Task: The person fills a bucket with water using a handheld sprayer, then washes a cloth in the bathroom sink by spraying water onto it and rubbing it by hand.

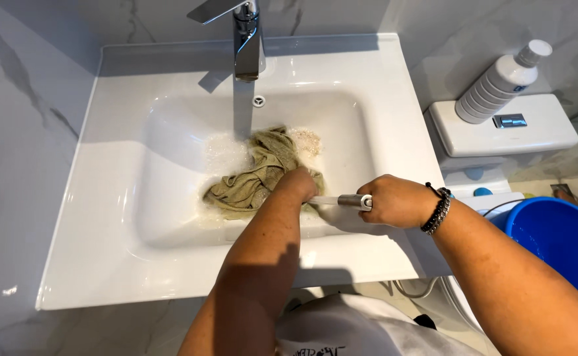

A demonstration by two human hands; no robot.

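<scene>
A wet olive-green cloth (257, 173) lies bunched in the white sink basin (170, 217) amid soapy foam. My left hand (295, 182) presses down on the cloth's right edge, fingers hidden in the fabric. My right hand (394, 201) grips the silver-and-white handle of a tool (345, 200), probably a brush, whose head points at the cloth and is hidden behind my left hand. A beaded bracelet circles my right wrist. The chrome faucet (248, 39) runs a stream of water into the basin just behind the cloth.
A white ribbed bottle (500, 82) lies on the toilet tank (506, 132) to the right. A blue bucket (559, 244) stands at the lower right. Marble-patterned wall surrounds the sink's left and back.
</scene>
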